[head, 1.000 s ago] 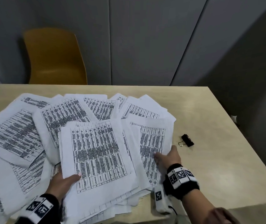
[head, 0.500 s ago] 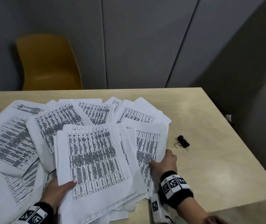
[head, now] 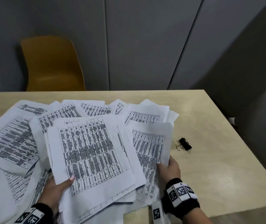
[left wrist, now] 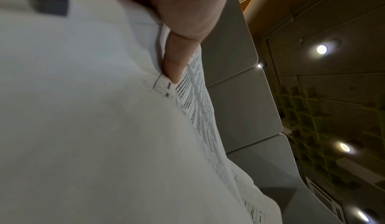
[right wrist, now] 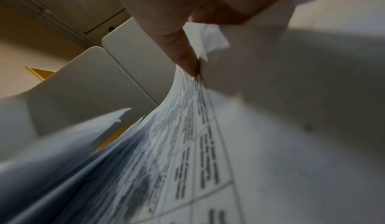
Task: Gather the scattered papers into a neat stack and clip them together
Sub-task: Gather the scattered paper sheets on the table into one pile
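Left hand [head: 54,189] fingers under papers [head: 87,152]

Head looks down; wrists close under papers [head: 87,152].

Printed papers [head: 87,152] fanned loosely (overlapping, unstacked), black binder clip [head: 185,144] just beside

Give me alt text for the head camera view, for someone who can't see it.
Two hands gather printed papers strewn over a pale wooden table: the left hand holds a sheaf's near edge, the right hand pinches another sheet's edge. A black binder clip lies untouched right of the papers; a yellow chair stands behind.
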Demonstrator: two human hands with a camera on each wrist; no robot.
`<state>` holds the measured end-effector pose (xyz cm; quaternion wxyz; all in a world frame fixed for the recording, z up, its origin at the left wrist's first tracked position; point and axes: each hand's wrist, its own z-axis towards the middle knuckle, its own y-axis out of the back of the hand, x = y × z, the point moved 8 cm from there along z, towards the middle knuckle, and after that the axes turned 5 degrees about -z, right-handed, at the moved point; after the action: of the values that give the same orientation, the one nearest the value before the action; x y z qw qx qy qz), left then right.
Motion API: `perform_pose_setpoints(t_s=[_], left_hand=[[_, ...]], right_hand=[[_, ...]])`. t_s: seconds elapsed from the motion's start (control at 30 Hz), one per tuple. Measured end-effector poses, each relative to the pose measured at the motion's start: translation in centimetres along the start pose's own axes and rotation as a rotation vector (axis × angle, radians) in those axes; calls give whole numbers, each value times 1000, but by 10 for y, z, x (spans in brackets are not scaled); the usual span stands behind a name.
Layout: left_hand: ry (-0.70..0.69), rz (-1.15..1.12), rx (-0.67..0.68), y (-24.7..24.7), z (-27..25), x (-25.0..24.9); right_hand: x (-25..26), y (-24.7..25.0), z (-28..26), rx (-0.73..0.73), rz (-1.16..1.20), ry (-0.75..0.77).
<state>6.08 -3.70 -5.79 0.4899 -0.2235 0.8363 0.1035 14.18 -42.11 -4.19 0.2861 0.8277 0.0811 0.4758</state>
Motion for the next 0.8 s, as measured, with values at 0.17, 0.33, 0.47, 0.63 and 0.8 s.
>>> perform_pose_setpoints(t_s=[0.17,0.33,0.47,0.63,0.8], left_hand=[[-17,-23,-20,-2,-2,-3],[16,-56,-40,-8,-10,-4],[37,-48,-49,-1,-3,2],[95,-6,-62,3,2,14],[92,18,-46,-1,3,10]], right_hand=[[5,5,-4,-14,28,32],[25,17,-6,-50,66,152],[21,9,3,69,204,73],[41,37,11,45,87,174],[60,61,22,168,216,190]])
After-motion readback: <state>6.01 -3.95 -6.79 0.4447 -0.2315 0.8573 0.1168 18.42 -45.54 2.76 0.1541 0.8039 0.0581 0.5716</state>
